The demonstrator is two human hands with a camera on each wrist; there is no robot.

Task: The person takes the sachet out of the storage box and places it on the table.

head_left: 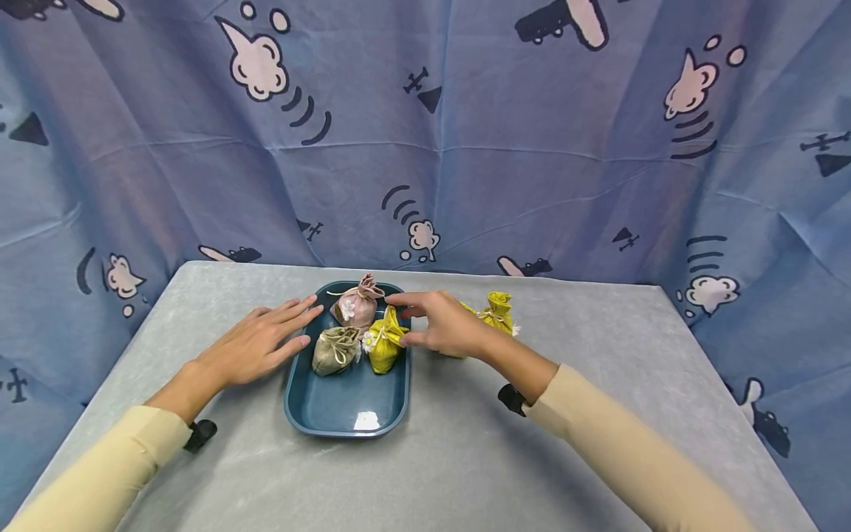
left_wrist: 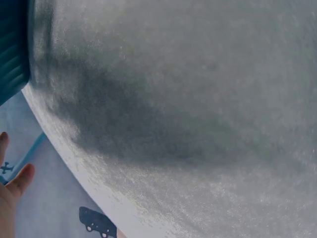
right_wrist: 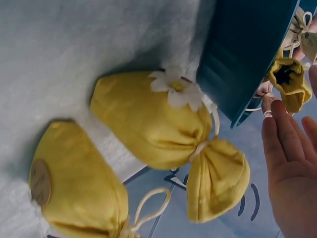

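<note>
A blue tray (head_left: pixel 349 427) holds three small drawstring pouches: a pink pouch (head_left: pixel 359 309) at the back, an olive-beige pouch (head_left: pixel 335 352) at the left and a yellow pouch (head_left: pixel 385 349) at the right. My left hand (head_left: pixel 255 343) lies along the tray's left rim, fingers extended and holding nothing. Above the right rim is my right hand (head_left: pixel 442 323), its fingers and thumb apart near the top of the yellow pouch. The right wrist view shows that hand's fingers (right_wrist: pixel 284 131) straight, with the pouch beyond their tips.
Right of the tray, partly hidden by my right hand in the head view, are two more yellow pouches, one with a white flower (right_wrist: pixel 153 121) and one with a round tag (right_wrist: pixel 79 183). They lie on a grey cloth-covered table (head_left: pixel 479 458). A blue patterned curtain (head_left: pixel 465 111) hangs behind.
</note>
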